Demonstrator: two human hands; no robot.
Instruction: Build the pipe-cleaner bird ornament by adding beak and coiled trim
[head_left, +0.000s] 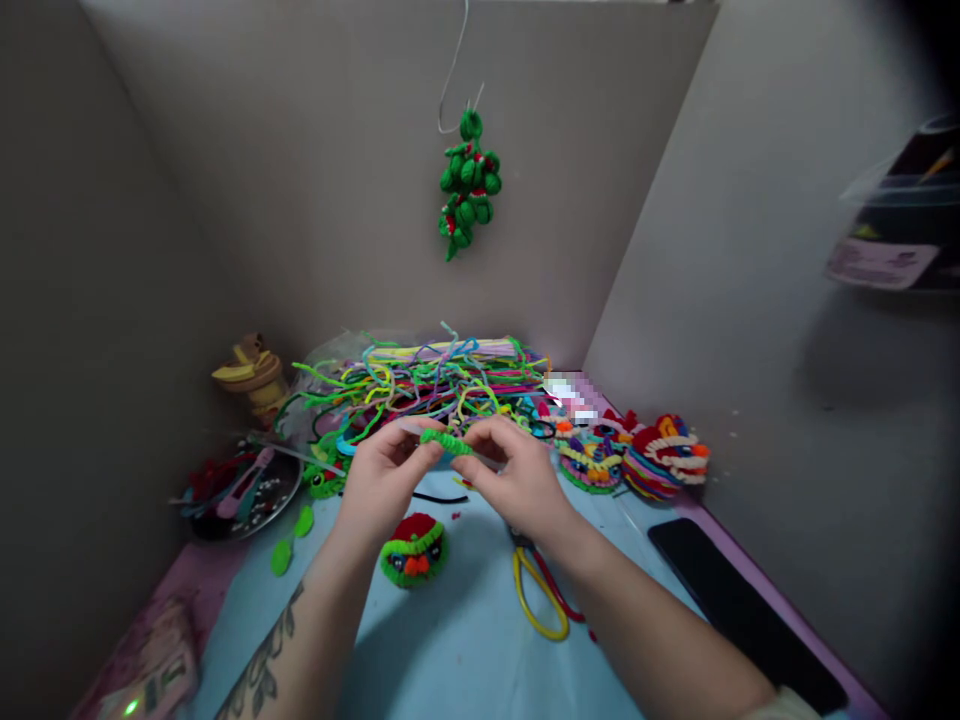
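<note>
Between my hands is a green pipe cleaner [445, 441], coiled tightly around a thin pale rod that sticks out at both ends. My left hand [390, 468] pinches the left end of the coil with thumb and fingers. At the other end, the thumb and fingers of my right hand [516, 470] are closed on it too. Below my left hand, a round red and green pipe-cleaner figure [414, 551] with eyes and an orange beak rests on the blue table cover [457, 650]. Scissors [541, 595] with yellow and red handles lie under my right wrist, their blades mostly hidden.
Behind my hands lies a heap of coloured pipe cleaners [450, 375]. A metal bowl [281, 500] with small parts sits left, near green leaf-shaped pieces [282, 557]. Finished colourful figures [664, 460] and a dark phone-like slab [742, 610] are right. A green bundle [470, 180] hangs ahead.
</note>
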